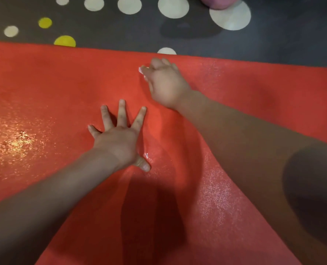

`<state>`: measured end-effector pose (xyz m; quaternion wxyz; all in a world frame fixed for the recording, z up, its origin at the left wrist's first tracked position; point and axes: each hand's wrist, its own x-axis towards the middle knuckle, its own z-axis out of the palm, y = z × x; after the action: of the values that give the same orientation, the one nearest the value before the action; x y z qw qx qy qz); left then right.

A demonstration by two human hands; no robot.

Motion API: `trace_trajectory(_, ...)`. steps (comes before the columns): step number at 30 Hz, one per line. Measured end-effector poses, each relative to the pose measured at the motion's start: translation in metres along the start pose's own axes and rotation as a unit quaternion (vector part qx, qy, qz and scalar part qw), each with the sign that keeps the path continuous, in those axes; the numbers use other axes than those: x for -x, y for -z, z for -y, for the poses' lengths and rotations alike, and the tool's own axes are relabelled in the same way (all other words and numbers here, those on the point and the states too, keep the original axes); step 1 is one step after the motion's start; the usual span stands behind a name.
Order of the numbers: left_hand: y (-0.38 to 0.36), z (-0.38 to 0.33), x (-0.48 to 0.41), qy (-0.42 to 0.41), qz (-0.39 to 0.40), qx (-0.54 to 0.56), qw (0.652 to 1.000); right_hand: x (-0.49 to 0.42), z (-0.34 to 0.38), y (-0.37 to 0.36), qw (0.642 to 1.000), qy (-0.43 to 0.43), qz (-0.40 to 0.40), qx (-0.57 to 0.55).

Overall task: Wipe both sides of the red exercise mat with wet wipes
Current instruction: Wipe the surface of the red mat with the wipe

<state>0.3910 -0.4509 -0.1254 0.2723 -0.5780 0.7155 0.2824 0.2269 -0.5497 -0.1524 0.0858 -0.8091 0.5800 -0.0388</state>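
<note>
Red exercise mat (63,83) spread flat on a grey dotted carpet (120,31); left hand (118,138) pressed on it with fingers splayed wide, right hand (164,85) near the far edge, fingers curled around a mostly hidden white wet wipe (142,70).
</note>
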Motion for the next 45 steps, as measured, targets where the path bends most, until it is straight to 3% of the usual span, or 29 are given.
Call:
trace_trajectory(2, 0.0, -0.001, -0.001, -0.004, -0.001, -0.004, 1.0, 0.002, -0.026, 0.004, 0.996, -0.047, -0.034, 0.065)
trace_trajectory(5, -0.001, 0.003, -0.003, -0.002, 0.005, -0.003, 1.0, 0.003, -0.054, 0.006, 0.939, -0.325, -0.083, 0.079)
trace_trajectory(6, -0.002, 0.003, -0.004, -0.003, 0.005, 0.0, 1.0, -0.001, -0.046, 0.004, 0.927, -0.359, -0.086, 0.071)
trace_trajectory(8, -0.003, 0.004, -0.005, -0.009, 0.004, 0.006, 1.0, -0.013, -0.011, -0.002, 0.954, -0.285, -0.071, 0.052)
trace_trajectory(10, -0.005, 0.005, -0.004, -0.012, -0.003, -0.001, 1.0, -0.024, 0.026, -0.006, 0.991, -0.13, -0.03, 0.01)
trace_trajectory(12, -0.006, 0.006, -0.003, -0.014, -0.011, -0.006, 1.0, -0.026, 0.039, -0.007, 1.0, -0.023, 0.011, 0.001)
trace_trajectory(13, -0.006, 0.007, -0.004, -0.016, -0.014, -0.007, 1.0, -0.024, 0.032, -0.004, 1.0, -0.008, 0.014, 0.004)
trace_trajectory(15, -0.005, 0.009, -0.004, -0.02, -0.015, -0.003, 1.0, -0.014, 0.005, -0.001, 0.998, -0.043, -0.001, 0.043)
trace_trajectory(19, -0.002, 0.007, 0.0, -0.016, -0.009, -0.011, 1.0, 0.052, -0.062, 0.015, 0.967, -0.242, 0.003, 0.08)
trace_trajectory(21, 0.003, 0.004, 0.003, -0.007, -0.003, -0.018, 1.0, 0.094, -0.068, 0.023, 0.956, -0.28, 0.026, 0.08)
trace_trajectory(26, 0.006, 0.0, 0.005, 0.004, 0.009, -0.024, 1.0, 0.122, -0.061, 0.008, 0.971, -0.227, 0.028, 0.069)
trace_trajectory(33, -0.003, 0.004, -0.001, -0.003, -0.01, -0.02, 1.0, 0.058, -0.077, 0.008, 0.98, -0.174, -0.065, 0.07)
trace_trajectory(39, -0.009, 0.012, 0.0, -0.024, -0.043, 0.005, 0.999, 0.021, -0.077, 0.01, 0.971, -0.213, -0.105, 0.018)
trace_trajectory(41, -0.012, 0.016, 0.003, -0.036, -0.061, 0.012, 0.997, 0.029, -0.054, 0.002, 0.985, -0.146, -0.091, -0.028)
trace_trajectory(45, -0.023, 0.029, 0.019, -0.045, -0.136, 0.032, 0.989, 0.092, 0.012, -0.007, 0.989, 0.128, -0.011, -0.075)
